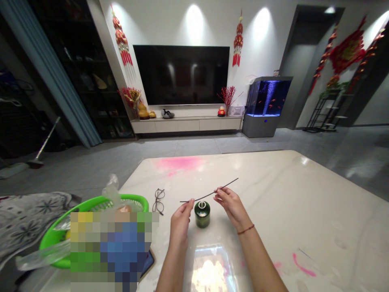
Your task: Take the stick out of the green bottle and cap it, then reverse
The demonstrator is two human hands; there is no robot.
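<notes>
A thin dark stick [204, 197], slightly bent, spans between my two hands above the table. My left hand [181, 217] pinches it near its left end. Farther along, my right hand [227, 201] grips it between thumb and fingers, and the right end slants up past them. Just below the stick, between my hands, a small green glass bottle [202, 217] stands upright with its pale-rimmed mouth uncovered. Neither hand touches the bottle.
On the pale marble-look table [267, 182] lie eyeglasses [158, 201], left of my hands. A green plastic basket [48, 235] with plastic bags stands at the left, partly blurred out. Pink stains [179, 163] mark the tabletop. Beyond stand a TV cabinet [188, 125] and an aquarium [267, 99].
</notes>
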